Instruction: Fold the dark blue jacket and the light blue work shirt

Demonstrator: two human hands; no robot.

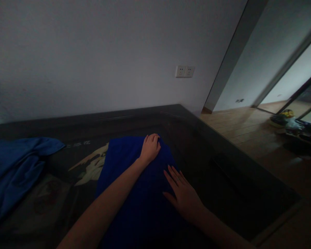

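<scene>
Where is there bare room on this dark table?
The dark table looks free along its far strip, between the royal-blue cloth and the wall, and right of that cloth, before a dim shape. Crowded: left, by the crumpled cloth; centre, by the left hand and right hand.

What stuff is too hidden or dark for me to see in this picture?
All in the head view:
- Cloth under the left hand: the hand covers it.
- Near end of the bright blue cloth: lost in shadow toward the bottom edge.
- Rest of the duller blue cloth: cut off by the left edge.
- Things in the floor pile: too dark and small to name.
</scene>
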